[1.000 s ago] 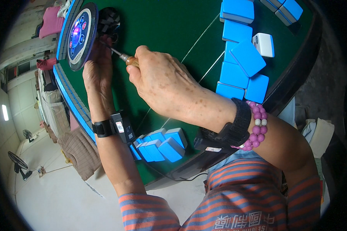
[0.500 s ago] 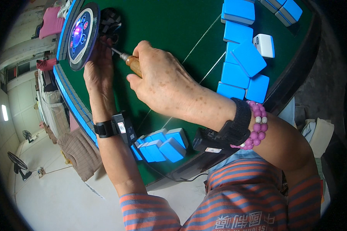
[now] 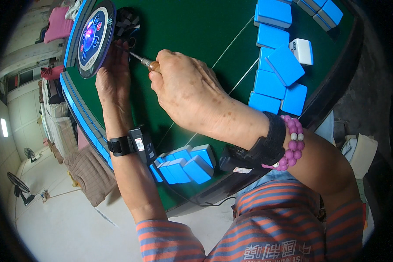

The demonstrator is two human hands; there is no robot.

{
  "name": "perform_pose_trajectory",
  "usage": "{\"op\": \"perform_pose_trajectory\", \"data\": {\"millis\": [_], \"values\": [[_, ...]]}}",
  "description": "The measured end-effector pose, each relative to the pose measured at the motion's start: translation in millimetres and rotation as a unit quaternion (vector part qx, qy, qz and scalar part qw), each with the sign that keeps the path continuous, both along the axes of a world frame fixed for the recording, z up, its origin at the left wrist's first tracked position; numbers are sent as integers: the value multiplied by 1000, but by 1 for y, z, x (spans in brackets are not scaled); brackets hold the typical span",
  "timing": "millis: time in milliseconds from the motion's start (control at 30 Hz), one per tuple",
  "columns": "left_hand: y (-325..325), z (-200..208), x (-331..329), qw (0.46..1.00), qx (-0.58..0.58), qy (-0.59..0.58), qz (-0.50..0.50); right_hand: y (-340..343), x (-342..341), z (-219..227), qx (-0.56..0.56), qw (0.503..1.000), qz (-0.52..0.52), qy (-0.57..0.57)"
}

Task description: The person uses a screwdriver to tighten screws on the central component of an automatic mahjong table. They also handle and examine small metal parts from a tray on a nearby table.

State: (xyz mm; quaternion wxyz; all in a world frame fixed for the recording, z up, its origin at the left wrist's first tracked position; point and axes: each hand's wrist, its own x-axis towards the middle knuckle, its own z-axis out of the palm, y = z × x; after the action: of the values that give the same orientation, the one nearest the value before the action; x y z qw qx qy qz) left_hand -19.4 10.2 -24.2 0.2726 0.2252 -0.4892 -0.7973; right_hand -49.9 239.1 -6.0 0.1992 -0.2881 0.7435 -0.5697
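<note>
A round control panel with a lit purple centre and a dark ribbed rim stands tilted up at the far left of the green table. My left hand holds it from underneath, its fingers partly hidden behind the rim. In my right hand is a screwdriver with an amber handle, gripped between thumb and curled fingers. Its metal shaft points left, toward the panel's underside and my left fingertips. Whether the tip touches a screw is too small to tell. Dark parts lie just behind the panel.
Blue-backed mahjong tiles stand in a stacked row at the right, with one white face showing. More tiles sit near the front edge, and a long tile row lines the left edge. A black cable runs along the table rim.
My right hand has closed further over the screwdriver, so less of the amber handle shows. The panel has shifted slightly upward in view; my left hand keeps its place under it.
</note>
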Motion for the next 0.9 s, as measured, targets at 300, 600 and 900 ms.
{"op": "perform_pose_trajectory", "data": {"millis": [300, 600, 900], "values": [[6, 2, -2, 1000, 7, 2, 12, -5, -2, 5, -2, 980, 28, -195], [5, 2, -1, 1000, 17, 6, 10, -8, 2, -1, -26, 981, 21, -192], [2, 1, 0, 1000, 21, 21, -4, -7, 4, -5, -20, 993, 2, -113]]}}
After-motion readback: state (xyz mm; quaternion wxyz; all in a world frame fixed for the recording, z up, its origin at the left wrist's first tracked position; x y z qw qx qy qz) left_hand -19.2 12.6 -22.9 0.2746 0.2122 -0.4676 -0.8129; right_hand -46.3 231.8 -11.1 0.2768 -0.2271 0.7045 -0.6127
